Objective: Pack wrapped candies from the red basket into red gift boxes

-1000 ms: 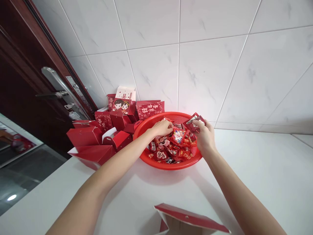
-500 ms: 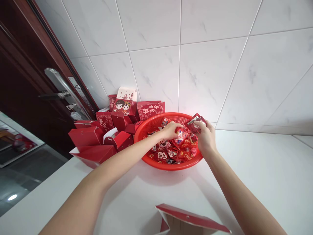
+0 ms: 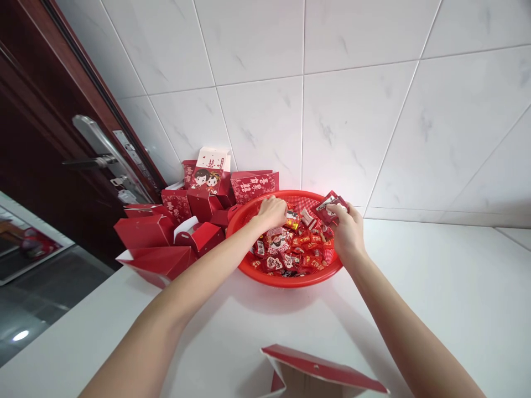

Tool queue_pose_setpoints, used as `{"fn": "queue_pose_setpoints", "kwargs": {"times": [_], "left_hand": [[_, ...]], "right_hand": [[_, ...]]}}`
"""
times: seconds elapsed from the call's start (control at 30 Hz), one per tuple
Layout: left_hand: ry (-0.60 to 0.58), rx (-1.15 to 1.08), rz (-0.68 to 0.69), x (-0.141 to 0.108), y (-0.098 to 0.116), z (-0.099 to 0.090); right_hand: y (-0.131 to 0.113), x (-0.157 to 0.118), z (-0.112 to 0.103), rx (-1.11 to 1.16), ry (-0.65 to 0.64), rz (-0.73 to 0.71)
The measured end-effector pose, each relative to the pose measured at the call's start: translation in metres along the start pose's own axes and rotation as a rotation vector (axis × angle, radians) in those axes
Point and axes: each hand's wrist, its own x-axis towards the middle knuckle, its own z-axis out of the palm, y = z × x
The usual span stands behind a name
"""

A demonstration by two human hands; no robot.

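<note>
A red plastic basket (image 3: 290, 282) on the white table holds many small wrapped sweets (image 3: 277, 241), mostly red. My left hand (image 3: 271, 212) is over the basket's back left part, fingers bent down among the sweets; what they hold, if anything, is hidden. At the basket's right rim my right hand (image 3: 347, 229) grips red sweet packets (image 3: 331, 208) between thumb and fingers. An open red box (image 3: 327, 373) stands at the bottom edge of the view, partly cut off.
Several red gift boxes (image 3: 155, 246) are crowded left of the basket, against the tiled wall (image 3: 257, 127). A dark red door (image 3: 37, 127) with a metal handle (image 3: 93, 162) is at the far left. The white table (image 3: 448, 287) extends to the right.
My left hand has moved left within the basket, away from the red and blue sweet it was holding. My right hand keeps its packets at nearly the same spot.
</note>
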Motion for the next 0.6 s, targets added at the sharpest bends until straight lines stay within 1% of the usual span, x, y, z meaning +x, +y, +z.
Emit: {"fn": "queue_pose_setpoints", "kwargs": {"times": [0.07, 0.13, 0.2, 0.3, 0.37, 0.4, 0.53, 0.6], "left_hand": [[0.004, -0.049, 0.078, 0.007, 0.001, 0.000], [-0.006, -0.110, 0.177, 0.019, 0.000, 0.003], [-0.089, -0.151, 0.253, 0.033, -0.002, 0.009], [-0.228, -0.157, 0.284, 0.045, -0.004, 0.019], [-0.277, -0.173, 0.270, 0.046, -0.005, 0.020], [-0.297, -0.183, 0.240, 0.044, -0.005, 0.018], [-0.374, -0.166, 0.049, 0.034, -0.006, 0.000], [-0.425, -0.170, -0.006, 0.030, -0.006, -0.008]], "right_hand": [[0.001, 0.000, 0.000, 0.008, -0.002, -0.002], [0.002, 0.001, -0.001, 0.003, -0.004, -0.011], [0.002, 0.001, -0.001, -0.001, -0.005, -0.016], [0.002, 0.000, -0.001, 0.014, -0.007, 0.000], [0.001, 0.000, 0.000, 0.020, -0.006, 0.016], [0.001, 0.000, 0.000, 0.019, -0.007, 0.021], [0.002, 0.001, 0.001, 0.016, 0.004, 0.019], [0.002, 0.001, 0.001, 0.023, 0.000, 0.017]]}}
